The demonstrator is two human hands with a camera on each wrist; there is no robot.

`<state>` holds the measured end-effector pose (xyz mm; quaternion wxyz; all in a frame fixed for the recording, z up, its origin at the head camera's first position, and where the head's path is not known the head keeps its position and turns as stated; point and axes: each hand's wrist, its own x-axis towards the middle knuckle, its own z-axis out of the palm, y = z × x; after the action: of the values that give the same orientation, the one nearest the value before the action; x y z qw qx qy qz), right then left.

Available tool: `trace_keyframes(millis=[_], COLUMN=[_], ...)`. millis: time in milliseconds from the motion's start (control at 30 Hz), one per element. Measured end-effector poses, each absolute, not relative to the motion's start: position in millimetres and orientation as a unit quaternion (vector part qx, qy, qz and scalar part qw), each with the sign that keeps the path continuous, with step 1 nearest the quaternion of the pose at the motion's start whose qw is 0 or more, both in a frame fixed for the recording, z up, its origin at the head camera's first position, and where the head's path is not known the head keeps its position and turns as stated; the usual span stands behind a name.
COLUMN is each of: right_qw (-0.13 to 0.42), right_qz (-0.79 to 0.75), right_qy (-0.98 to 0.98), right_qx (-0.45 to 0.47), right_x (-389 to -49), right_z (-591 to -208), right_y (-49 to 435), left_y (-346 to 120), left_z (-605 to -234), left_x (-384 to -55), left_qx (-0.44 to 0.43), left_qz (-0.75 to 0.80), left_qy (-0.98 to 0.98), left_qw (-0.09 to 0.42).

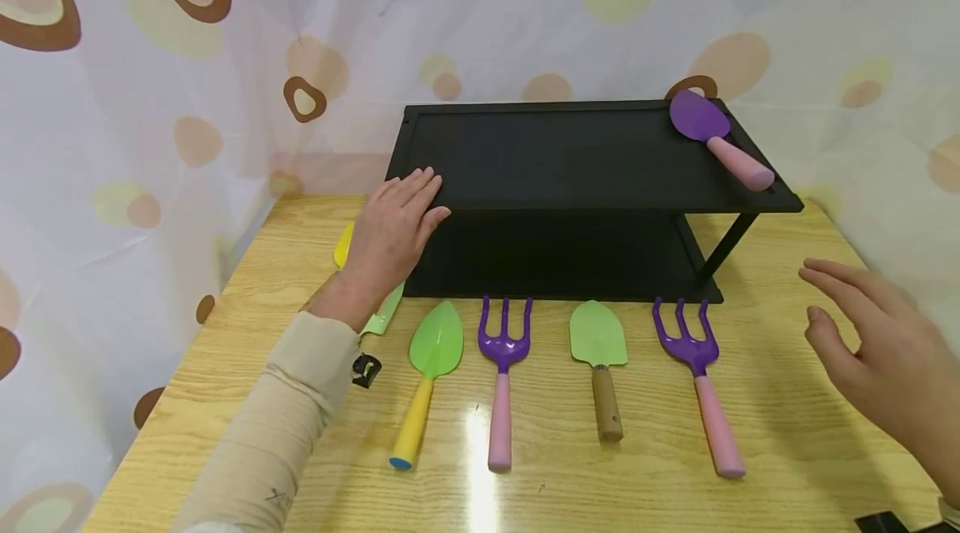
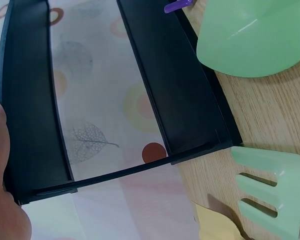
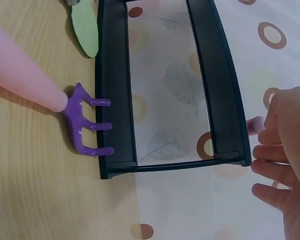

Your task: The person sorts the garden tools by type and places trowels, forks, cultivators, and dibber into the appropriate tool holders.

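The left hand (image 1: 397, 220) is lying open, its fingers extended over the left front corner of the upper tier of a black, rectangular two-tier shelf (image 1: 525, 153). The shelf is standing on a light wood-grain tabletop (image 1: 585, 491). The right hand (image 1: 885, 341) is hovering open and holding nothing, to the right of the shelf and apart from it, its fingers loosely extended.

On the upper tier, a trowel with a purple rounded blade and a pink handle (image 1: 718, 135) is resting near the right end, its handle slanting toward the front right corner.

In front of the shelf, more tools are lying in a row, their heads facing it. Beside the left forearm, a pale green slotted tool (image 2: 275, 190) is sitting partly hidden in the head view, with a yellow tool (image 1: 343, 245) showing behind it. Next are lying a bright green leaf-shaped trowel with a yellow handle (image 1: 431, 362), a purple three-pronged fork with a pink handle (image 1: 502, 362), a pale green trowel with a wooden handle (image 1: 598, 349) and a second purple fork with a pink handle (image 1: 697, 362). A white spotted curtain (image 1: 465, 32) is hanging behind.
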<state>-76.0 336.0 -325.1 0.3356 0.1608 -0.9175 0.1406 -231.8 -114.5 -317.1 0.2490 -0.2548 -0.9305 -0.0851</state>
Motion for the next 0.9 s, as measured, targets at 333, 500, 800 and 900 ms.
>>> trace_keyframes(millis=[333,500,800,900], right_qw=[0.304,0.284,0.224,0.195], right_qz=[0.149,0.163,0.172,0.174], right_qy=[-0.928,-0.933,-0.949,-0.957], right_qx=[0.152,0.151,0.14,0.127], right_x=[-66.7,-62.1,-53.9,-49.7], right_z=[-343.5,-352.7,-372.1,-378.2], right_y=[336.3,333.4,328.2,325.5], left_y=[-114.8,-114.5,-114.1,-114.3], left_z=[-319.3,-318.7,-319.2,-319.5], left_x=[-232.8,-232.2,-232.4,-232.5], left_qx=[-0.256,-0.257,-0.255,-0.254], left_qz=[-0.086,-0.088,-0.091,-0.089], left_qy=[-0.929,-0.927,-0.928,-0.929], left_qw=[0.254,0.26,0.257,0.256])
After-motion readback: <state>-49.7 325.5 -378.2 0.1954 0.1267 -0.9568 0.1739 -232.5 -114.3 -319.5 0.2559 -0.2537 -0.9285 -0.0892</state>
